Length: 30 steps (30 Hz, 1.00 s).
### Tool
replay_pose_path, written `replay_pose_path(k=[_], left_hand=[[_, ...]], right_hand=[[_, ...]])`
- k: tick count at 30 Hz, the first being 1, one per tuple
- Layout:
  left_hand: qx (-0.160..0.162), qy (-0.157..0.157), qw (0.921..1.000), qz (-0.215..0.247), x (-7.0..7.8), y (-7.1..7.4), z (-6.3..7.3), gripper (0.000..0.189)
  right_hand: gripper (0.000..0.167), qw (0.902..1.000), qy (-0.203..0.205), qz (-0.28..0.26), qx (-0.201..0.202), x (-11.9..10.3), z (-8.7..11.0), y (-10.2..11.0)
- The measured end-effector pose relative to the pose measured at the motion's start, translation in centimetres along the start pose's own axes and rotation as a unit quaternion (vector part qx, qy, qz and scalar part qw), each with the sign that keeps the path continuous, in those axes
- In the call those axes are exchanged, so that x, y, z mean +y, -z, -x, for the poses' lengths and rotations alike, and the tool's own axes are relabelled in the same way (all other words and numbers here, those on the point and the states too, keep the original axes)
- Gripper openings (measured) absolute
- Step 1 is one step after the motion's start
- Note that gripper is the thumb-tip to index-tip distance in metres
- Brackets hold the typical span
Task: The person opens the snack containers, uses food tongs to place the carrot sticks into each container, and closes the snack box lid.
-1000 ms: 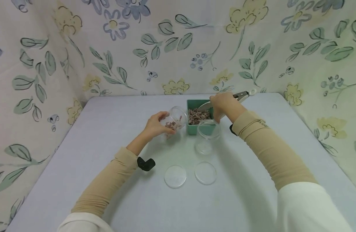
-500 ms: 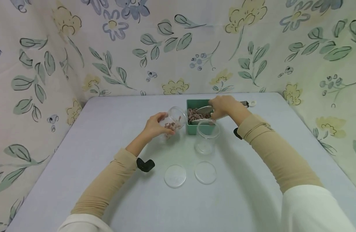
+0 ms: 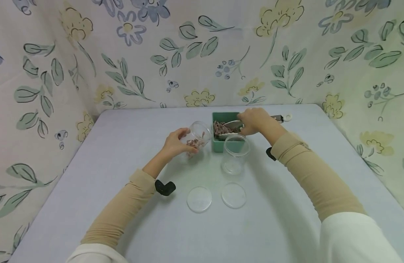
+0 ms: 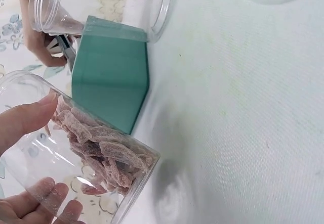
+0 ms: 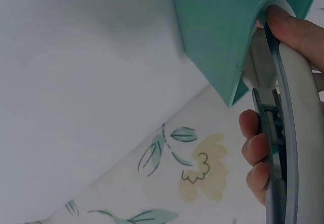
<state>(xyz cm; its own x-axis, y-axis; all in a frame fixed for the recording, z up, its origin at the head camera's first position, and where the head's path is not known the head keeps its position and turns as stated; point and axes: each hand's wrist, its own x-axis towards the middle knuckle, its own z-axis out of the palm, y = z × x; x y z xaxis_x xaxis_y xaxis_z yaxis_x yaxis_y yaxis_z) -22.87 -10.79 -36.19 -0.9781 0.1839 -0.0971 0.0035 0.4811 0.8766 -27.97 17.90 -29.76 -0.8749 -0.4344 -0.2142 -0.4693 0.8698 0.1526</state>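
My left hand [image 3: 176, 144] grips a clear plastic jar [image 3: 202, 128], tilted with its mouth toward the green box [image 3: 218, 147]. Brownish-pink dried strips [image 4: 109, 155] lie along the bottom of that jar, seen close in the left wrist view. Over the right side of the box, my right hand [image 3: 255, 121] holds a pair of tongs [image 5: 298, 133], thumb on one arm and fingers curled round the other. The tong heads are spread inside the box among more strips [image 3: 219, 128]. Part of the heads is hidden by the hand and the box wall.
A second clear jar [image 3: 232, 166] stands upright just in front of the box, its rim overlapping the box's front wall in the head view. Two clear round lids, a left lid [image 3: 199, 199] and a right lid [image 3: 233, 195], lie flat nearer me. A floral cloth [image 3: 202, 73] hangs behind the table.
My right hand has come slightly down and right, and the tongs have levelled out, with their heads spread lower among the strips. The left hand and its jar stay nearly still.
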Motion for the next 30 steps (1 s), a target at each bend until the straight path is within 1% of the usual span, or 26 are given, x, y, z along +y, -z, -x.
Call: replay_pose_path(k=[9,13,19,23,30], left_hand=[[0.012,-0.003,0.9999,0.003,0.2,-0.2,-0.2,0.087],[0.016,-0.001,0.9999,0.001,0.4,-0.3,-0.3,0.087],[0.020,0.002,0.9998,0.003,0.5,-0.3,-0.4,0.088],[0.024,-0.002,0.9997,0.000,0.6,-0.2,-0.8,0.089],[0.023,-0.004,0.9997,0.000,1.1,-0.3,-1.2,0.087]], right_hand=[[0.042,0.9994,0.012,-0.015,0.028,0.4,1.0,-0.6],[0.045,0.9994,0.010,-0.020,0.025,0.6,1.2,-0.7],[0.044,0.9986,-0.005,-0.046,0.027,1.0,1.8,-0.3],[0.044,0.9974,-0.008,-0.060,0.038,1.5,2.3,0.2],[0.038,0.9946,0.001,-0.081,0.065,2.1,3.2,0.7]])
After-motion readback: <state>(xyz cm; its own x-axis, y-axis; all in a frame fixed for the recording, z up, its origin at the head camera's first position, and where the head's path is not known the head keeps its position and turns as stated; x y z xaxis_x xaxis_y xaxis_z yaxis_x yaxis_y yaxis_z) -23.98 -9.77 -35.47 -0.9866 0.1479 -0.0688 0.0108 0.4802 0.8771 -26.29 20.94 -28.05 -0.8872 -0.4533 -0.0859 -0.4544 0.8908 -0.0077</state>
